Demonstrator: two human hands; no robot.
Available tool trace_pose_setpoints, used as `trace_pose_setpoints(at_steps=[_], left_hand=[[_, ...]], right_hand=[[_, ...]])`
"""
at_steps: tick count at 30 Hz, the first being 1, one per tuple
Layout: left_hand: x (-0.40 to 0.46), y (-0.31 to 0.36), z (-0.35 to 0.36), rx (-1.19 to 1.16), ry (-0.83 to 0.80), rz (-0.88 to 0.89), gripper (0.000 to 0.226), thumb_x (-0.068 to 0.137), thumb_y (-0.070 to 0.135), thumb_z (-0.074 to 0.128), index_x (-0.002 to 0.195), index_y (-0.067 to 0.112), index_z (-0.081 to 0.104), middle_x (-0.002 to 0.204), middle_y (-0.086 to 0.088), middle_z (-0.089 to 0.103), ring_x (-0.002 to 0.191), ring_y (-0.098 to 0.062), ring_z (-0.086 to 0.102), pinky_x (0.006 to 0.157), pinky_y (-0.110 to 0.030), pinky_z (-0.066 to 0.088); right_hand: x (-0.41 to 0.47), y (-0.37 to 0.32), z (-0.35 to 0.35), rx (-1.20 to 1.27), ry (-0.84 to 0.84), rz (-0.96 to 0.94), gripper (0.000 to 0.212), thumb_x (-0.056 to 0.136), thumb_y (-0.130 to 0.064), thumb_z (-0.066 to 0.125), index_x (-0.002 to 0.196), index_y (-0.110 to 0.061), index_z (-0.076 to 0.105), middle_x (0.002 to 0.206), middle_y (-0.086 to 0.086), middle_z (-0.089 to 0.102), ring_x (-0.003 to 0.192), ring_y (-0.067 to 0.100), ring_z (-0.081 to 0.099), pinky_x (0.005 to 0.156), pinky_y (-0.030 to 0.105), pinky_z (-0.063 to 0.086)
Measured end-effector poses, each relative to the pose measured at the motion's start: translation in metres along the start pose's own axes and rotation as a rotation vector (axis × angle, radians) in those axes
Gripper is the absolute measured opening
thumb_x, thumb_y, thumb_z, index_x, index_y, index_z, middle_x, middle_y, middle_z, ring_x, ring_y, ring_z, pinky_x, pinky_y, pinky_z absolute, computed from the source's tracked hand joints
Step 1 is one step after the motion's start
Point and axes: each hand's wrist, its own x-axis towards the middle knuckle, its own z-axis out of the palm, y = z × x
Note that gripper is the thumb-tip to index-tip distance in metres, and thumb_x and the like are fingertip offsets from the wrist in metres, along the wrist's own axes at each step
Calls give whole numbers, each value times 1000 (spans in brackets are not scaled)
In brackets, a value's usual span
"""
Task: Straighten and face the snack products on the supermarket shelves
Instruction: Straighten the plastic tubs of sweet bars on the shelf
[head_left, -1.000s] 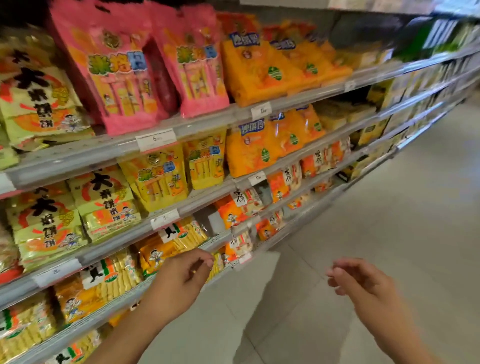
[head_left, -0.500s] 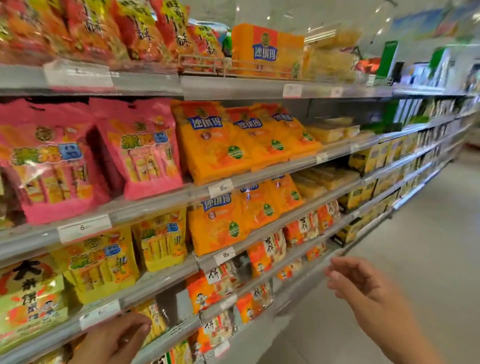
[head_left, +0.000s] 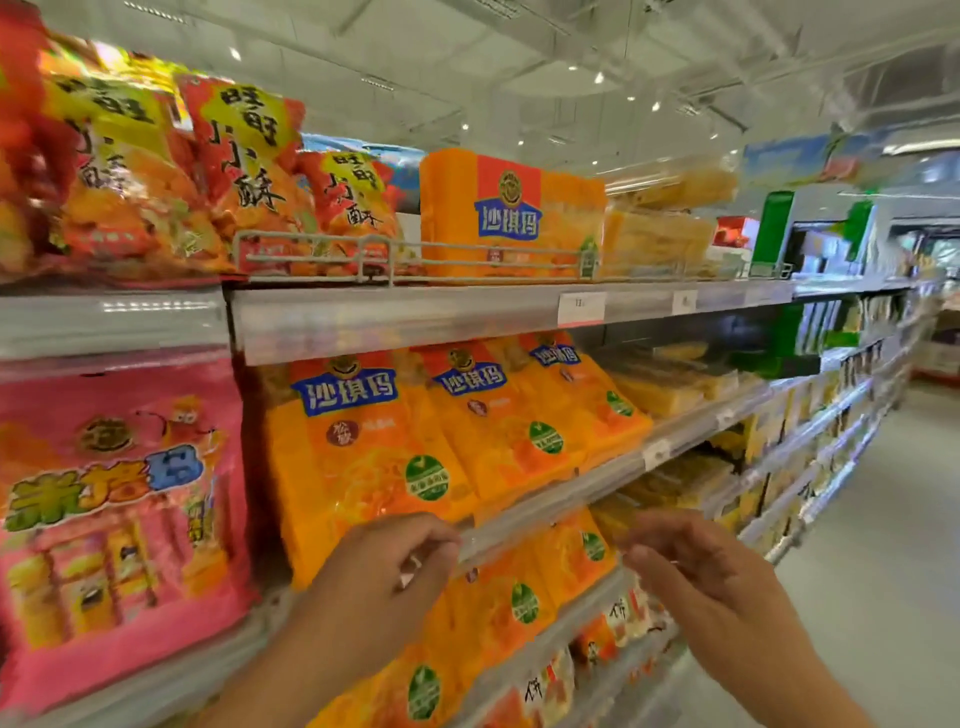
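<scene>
Orange glossy snack packs (head_left: 363, 457) lean in a row on the middle shelf (head_left: 597, 478), pink bags (head_left: 119, 519) just left, red-yellow bags (head_left: 171, 171) behind a wire rail (head_left: 415, 260) up top. Both hands hover in front of the shelf edge, left hand (head_left: 374, 587) and right hand (head_left: 696, 566) loosely curled, holding nothing, partly blocking the lower orange packs (head_left: 519, 597).

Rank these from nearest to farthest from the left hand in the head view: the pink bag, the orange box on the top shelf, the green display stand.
From the left hand:
1. Pink bag, to its left, same shelf level.
2. Orange box, above, on the top shelf.
3. Green display stand, far up and right, down the aisle.
</scene>
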Motion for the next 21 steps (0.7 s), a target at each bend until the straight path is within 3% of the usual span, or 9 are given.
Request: trace_pose_setpoints(at_steps=[4, 6, 9, 15, 17, 19, 21], left_hand=[[74, 40, -8, 233, 190, 322, 17, 94, 36, 51, 99, 33, 67, 98, 22, 66, 96, 1, 58, 82, -10, 40], [116, 63, -15, 422, 324, 484, 26, 92, 34, 51, 108, 22, 68, 111, 10, 65, 106, -10, 57, 93, -23, 42], [182, 97, -20, 648, 459, 592, 31, 86, 26, 60, 113, 13, 65, 119, -4, 63, 111, -28, 58, 94, -46, 48], [297, 150, 0, 986, 527, 524, 50, 74, 27, 72, 120, 12, 61, 124, -13, 61, 115, -37, 57, 96, -53, 45], [324, 156, 3, 1130, 529, 451, 64, 72, 37, 74, 127, 9, 57, 131, -16, 57, 121, -39, 53, 100, -53, 39], [340, 156, 5, 1199, 500, 287, 79, 76, 58, 58, 138, 10, 45, 143, -15, 47, 131, -37, 43, 107, -52, 29], [349, 155, 6, 1267, 449, 80, 95, 70, 75, 41, 144, 14, 36, 146, -11, 43, 133, -34, 40, 107, -49, 28]], right_hand=[[71, 1, -17, -47, -7, -90, 22, 79, -49, 62, 100, -43, 65, 98, -16, 70, 84, 6, 68, 72, 26, 58], [114, 0, -30, -105, 10, -174, 17, 84, -46, 61, 100, -42, 64, 100, -24, 66, 88, 2, 66, 72, 21, 55], [180, -4, -58, -171, 48, -281, 13, 88, -34, 63, 97, -42, 60, 95, -26, 66, 85, -1, 64, 71, 20, 55], [290, -2, -145, -258, 107, -400, 12, 88, -37, 62, 97, -43, 57, 94, -24, 62, 90, -10, 58, 67, 9, 45], [316, 4, -161, -276, 101, -430, 18, 88, -36, 63, 106, -39, 58, 97, -23, 61, 92, -7, 57, 76, 17, 48], [337, 10, -165, -315, 62, -468, 28, 87, -37, 65, 115, -35, 57, 106, -24, 59, 94, -5, 56, 82, 23, 48], [356, 16, -160, -359, 8, -508, 41, 87, -40, 66, 125, -33, 54, 119, -19, 57, 100, -6, 52, 87, 19, 43]])
